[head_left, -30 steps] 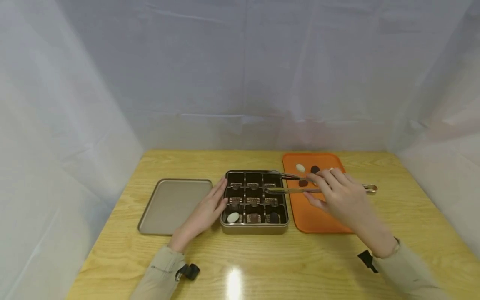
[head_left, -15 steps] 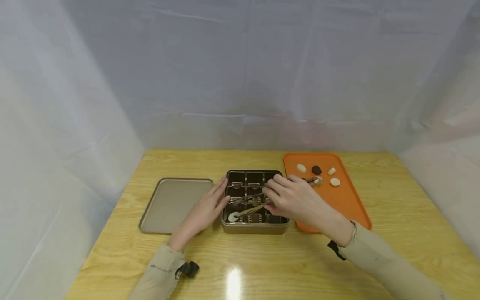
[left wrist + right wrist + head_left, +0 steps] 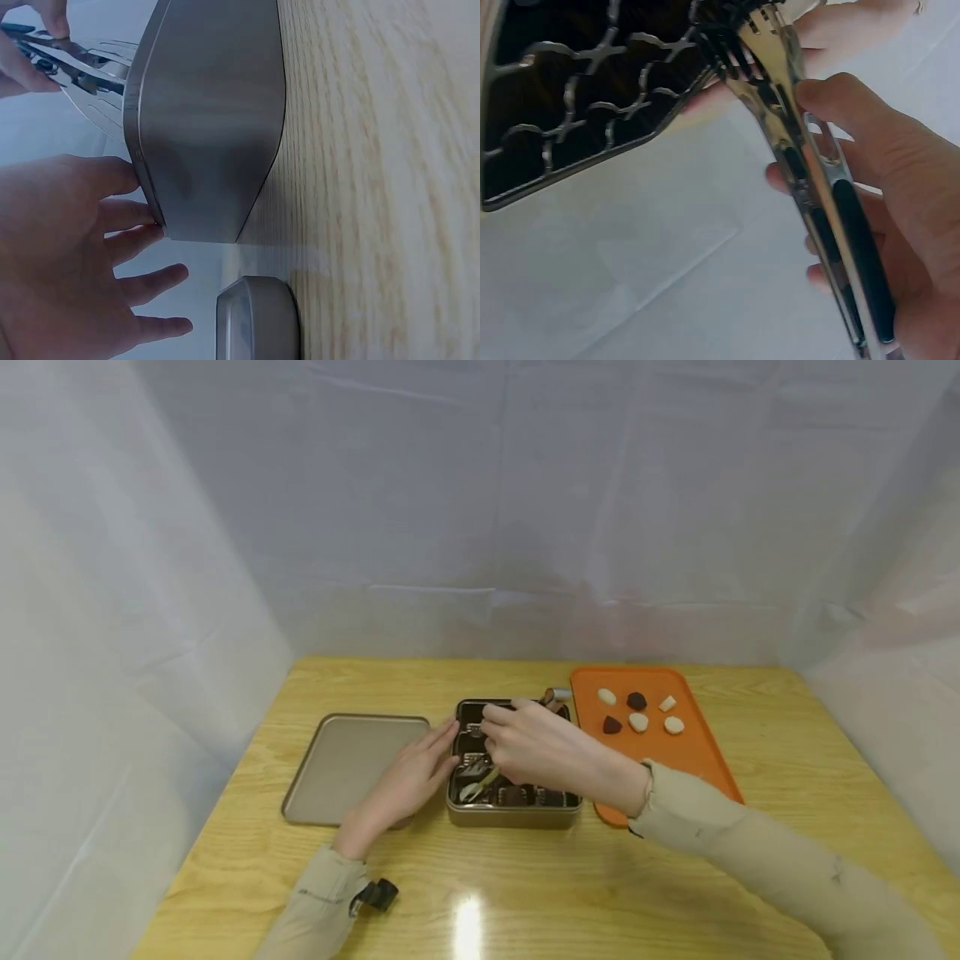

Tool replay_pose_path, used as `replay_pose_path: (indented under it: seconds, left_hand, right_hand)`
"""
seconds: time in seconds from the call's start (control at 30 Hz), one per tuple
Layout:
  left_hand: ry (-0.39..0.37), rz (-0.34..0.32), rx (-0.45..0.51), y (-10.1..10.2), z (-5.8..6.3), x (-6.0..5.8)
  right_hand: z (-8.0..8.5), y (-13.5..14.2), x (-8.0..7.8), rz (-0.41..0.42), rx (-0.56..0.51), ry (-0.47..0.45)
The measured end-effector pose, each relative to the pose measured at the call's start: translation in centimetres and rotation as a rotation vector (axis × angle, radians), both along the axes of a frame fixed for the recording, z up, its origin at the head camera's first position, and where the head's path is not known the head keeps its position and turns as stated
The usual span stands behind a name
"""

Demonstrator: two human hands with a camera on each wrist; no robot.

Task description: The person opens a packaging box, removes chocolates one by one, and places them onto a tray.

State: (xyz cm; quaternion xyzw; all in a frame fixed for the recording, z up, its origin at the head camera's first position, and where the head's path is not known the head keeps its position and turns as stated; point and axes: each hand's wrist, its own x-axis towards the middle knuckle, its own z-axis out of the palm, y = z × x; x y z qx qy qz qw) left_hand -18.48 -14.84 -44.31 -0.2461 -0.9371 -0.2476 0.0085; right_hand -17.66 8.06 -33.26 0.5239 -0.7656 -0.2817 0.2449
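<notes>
A gold tin box [image 3: 514, 817] with dark compartments sits mid-table and holds several chocolates. My left hand [image 3: 416, 768] rests with straight fingers against its left wall; the left wrist view shows the fingertips [image 3: 131, 217] touching the box's corner [image 3: 210, 127]. Above the box, my right hand [image 3: 528, 745] grips metal tongs [image 3: 482, 782]. Their tips point down into the front-left compartment, at a pale piece. Whether they pinch it is hidden. In the right wrist view the tongs [image 3: 799, 142] run from my fingers [image 3: 870, 142] to the compartment dividers [image 3: 577, 90].
The flat gold lid [image 3: 352, 764] lies left of the box, also seen as a rounded edge [image 3: 259, 319]. To the right, an orange tray [image 3: 701, 760] holds several white and dark chocolates [image 3: 637, 701]. White sheeting encloses the wooden table [image 3: 525, 893].
My right hand has swung left from the orange tray to over the box, and the tongs' tips have dropped toward the front-left compartment. My left hand has stayed against the box.
</notes>
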Motion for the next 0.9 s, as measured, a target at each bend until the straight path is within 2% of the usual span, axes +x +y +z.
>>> replay_pose_path:
  seconds: [0.13,0.4,0.6,0.9]
  left_hand:
    - [-0.010,0.000,0.004,-0.1,0.2,0.1]
    - [-0.019,-0.009,0.040,0.0,0.2,0.2]
    - [-0.002,-0.012,0.055,0.2,0.1,0.3]
    - [0.000,-0.005,0.052,0.3,0.0,0.2]
  right_hand:
    - [0.1,-1.4,0.2,-0.029,0.049,-0.012]
    - [-1.2,-2.8,0.3,-0.102,0.094,-0.047]
    - [-1.6,-2.1,0.0,-0.095,0.054,-0.091]
    - [-1.2,0.3,0.0,-0.052,-0.046,-0.095]
